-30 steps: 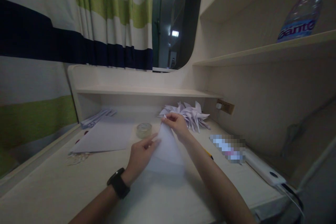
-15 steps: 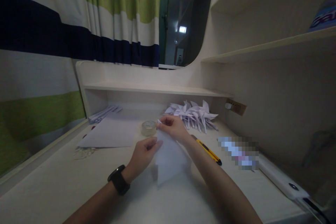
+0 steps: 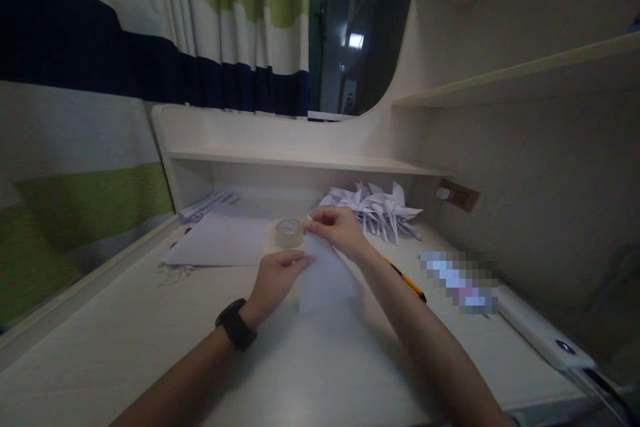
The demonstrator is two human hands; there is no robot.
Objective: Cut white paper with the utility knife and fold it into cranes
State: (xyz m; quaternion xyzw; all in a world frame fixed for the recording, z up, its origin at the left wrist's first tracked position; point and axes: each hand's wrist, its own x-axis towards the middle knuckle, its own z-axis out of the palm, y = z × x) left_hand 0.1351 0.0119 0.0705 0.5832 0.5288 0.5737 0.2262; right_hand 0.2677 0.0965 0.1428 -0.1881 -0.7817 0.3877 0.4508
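A white sheet of paper (image 3: 327,280) hangs between my hands above the desk. My right hand (image 3: 337,230) pinches its top corner between thumb and fingertips. Lower down, at the paper's left edge, my left hand (image 3: 281,280) grips it between thumb and fingers; a black watch (image 3: 236,325) is on that wrist. Just behind the paper lies a roll of clear tape (image 3: 289,233). A yellow and black utility knife (image 3: 407,280) rests to the right, partly covered by my right forearm.
Paper pinwheels (image 3: 375,207) are heaped at the back right. A stack of white paper (image 3: 223,237) lies at the left, with small pale bits (image 3: 174,273) by its front edge. A white power strip (image 3: 540,330) runs along the right wall, near a blurred-out item (image 3: 457,283).
The view has shifted slightly, so the desk things sit a little higher and further right. Both hands keep hold of the paper, whose lower edge has risen.
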